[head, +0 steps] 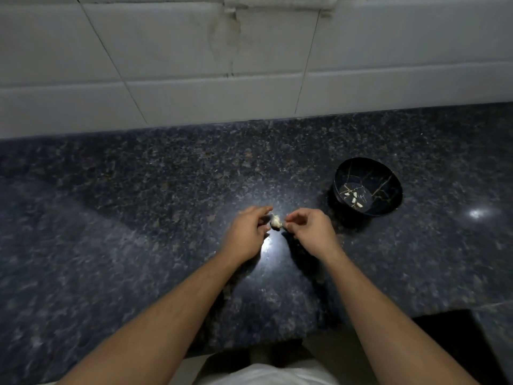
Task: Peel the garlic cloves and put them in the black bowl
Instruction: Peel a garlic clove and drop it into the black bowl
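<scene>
Garlic (275, 221) pinched between left hand (248, 234) and right hand (311, 232), black bowl (388, 201) right, well apart.

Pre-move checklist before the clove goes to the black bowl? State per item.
1. Garlic held: ok, left hand and right hand both pinch it above the counter.
2. Clove fully peeled: cannot tell, too small and blurred.
3. Black bowl upright and open: ok, to the right of the hands.
4. Room in bowl: ok, only a few peeled cloves on its bottom.
5. Path from hands to bowl: ok, nothing visible between them.
6. Loose skins on counter: cannot tell against the speckled stone.
</scene>
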